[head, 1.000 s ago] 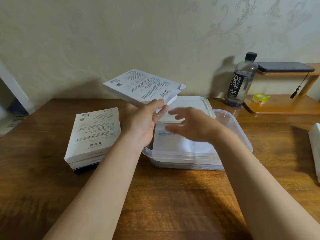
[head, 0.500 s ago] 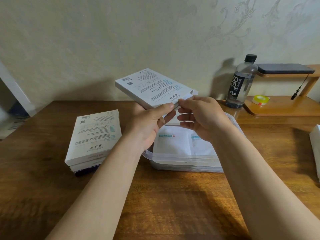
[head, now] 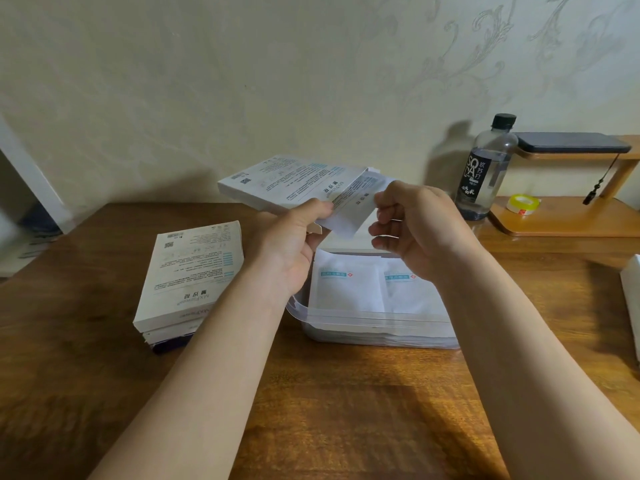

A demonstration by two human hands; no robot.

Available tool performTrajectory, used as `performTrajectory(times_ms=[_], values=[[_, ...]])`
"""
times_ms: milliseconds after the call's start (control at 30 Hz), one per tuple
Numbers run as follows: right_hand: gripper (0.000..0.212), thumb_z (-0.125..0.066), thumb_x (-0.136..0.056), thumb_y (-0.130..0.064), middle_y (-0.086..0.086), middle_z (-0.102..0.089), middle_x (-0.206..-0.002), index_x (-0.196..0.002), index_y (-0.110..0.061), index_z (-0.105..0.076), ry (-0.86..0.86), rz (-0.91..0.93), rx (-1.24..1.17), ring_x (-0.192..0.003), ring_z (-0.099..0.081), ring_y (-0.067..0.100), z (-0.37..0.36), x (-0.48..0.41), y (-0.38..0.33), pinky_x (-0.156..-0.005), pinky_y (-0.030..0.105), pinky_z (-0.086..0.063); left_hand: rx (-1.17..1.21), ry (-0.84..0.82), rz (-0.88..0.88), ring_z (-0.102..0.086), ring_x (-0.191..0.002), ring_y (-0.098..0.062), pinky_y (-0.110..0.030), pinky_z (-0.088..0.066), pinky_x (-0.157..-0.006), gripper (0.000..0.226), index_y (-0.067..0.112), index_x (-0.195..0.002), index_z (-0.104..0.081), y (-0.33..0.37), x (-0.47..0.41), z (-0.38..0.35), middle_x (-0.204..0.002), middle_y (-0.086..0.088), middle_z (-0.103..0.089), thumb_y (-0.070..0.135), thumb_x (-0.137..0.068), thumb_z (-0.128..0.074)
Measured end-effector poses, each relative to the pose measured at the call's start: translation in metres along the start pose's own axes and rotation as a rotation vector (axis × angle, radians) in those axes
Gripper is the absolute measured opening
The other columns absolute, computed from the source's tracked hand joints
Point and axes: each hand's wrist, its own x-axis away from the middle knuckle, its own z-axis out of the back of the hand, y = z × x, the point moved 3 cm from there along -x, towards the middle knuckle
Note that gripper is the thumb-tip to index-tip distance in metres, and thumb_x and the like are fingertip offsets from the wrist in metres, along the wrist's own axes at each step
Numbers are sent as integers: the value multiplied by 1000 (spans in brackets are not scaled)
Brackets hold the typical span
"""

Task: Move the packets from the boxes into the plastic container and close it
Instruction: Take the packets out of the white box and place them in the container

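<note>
My left hand point(head: 291, 244) holds a flat white printed box point(head: 277, 183) in the air above the clear plastic container point(head: 374, 323). My right hand point(head: 412, 226) pinches the box's open end flap point(head: 353, 206) at its right end. White packets point(head: 349, 285) lie side by side inside the open container. A stack of similar white boxes point(head: 187, 275) rests on the table to the left. The container's lid is mostly hidden behind my hands.
A wooden table point(head: 329, 410) carries everything. At the back right stand a dark-labelled water bottle point(head: 485, 168), a wooden stand point(head: 561, 216) with a yellow tape roll point(head: 523, 204) and a dark flat device point(head: 571, 142). A white object point(head: 632, 299) lies at the right edge.
My right hand rose from over the container to the box's right end and pulled its flap open. The box shifted slightly right in my left hand.
</note>
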Motion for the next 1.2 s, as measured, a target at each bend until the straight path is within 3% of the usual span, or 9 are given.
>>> performTrajectory(times_ms=[167,300,367,433,500,600,867,1033,1200], values=[[20,-53,-84,-8,3,-41,-55,-64,-11,-55,43,-4,-22,-46,-48,19,7,-1,-2,-53,28,-42,7,50,12,-73,-99,-28,-34,-64,-73,36,13,-102,-67,1,-2,5,-110,-13,-76,-16,-82,-67],[20,-48,-86,-6,5,-50,-58,-68,-8,-56,54,22,21,-48,-52,21,15,-1,-7,-53,29,-43,54,54,13,-71,-98,-25,-28,-61,-62,39,12,-106,-66,3,-2,6,-112,-12,-74,-19,-82,-65],[16,-49,-89,-1,7,-61,-71,-94,-7,-63,108,104,187,-54,-60,22,21,-4,-6,-53,31,-49,65,60,18,-72,-98,-25,-28,-62,-65,37,12,-104,-65,3,-2,7,-107,-9,-75,-19,-83,-64],[55,-58,-89,0,7,-64,-94,-138,-24,-49,103,302,467,-70,-66,21,28,-7,-6,-61,33,-56,64,71,27,-72,-103,-27,-29,-63,-67,38,10,-108,-66,1,-4,8,-111,-11,-75,-18,-83,-65],[85,-72,-87,-6,6,-56,-118,-149,-47,-31,26,524,762,-96,-63,18,27,-8,-6,-86,28,-55,65,84,39,-73,-101,-27,-28,-61,-64,43,6,-116,-66,0,-5,9,-115,-14,-74,-18,-81,-67],[47,-76,-86,-9,8,-51,-136,-127,-29,-67,36,733,884,-115,-52,4,22,-5,-9,-100,6,-38,90,93,44,-74,-90,-21,-26,-60,-61,47,4,-123,-65,-1,-4,7,-111,-12,-75,-18,-81,-67],[20,-72,-89,-19,-1,-67,-121,-90,-38,-76,-25,783,470,-116,-63,13,47,0,-32,-84,18,-53,175,83,46,-73,-107,-28,-24,-60,-64,51,3,-125,-62,-1,-5,7,-120,-13,-73,-17,-79,-71],[9,-77,-82,-11,0,-74,-76,-81,-20,-78,30,708,43,-76,-65,24,64,1,-40,-75,35,-52,192,97,30,-72,-101,-22,-27,-61,-70,44,2,-121,-63,-3,-6,8,-110,-10,-75,-18,-81,-66],[7,-71,-88,-3,15,-69,-87,-93,-6,-71,119,513,-14,-78,-64,27,81,-5,-39,-70,39,-56,251,66,22,-70,-112,-26,-30,-61,-74,50,7,-126,-60,-6,-7,10,-122,-12,-72,-14,-82,-70]])
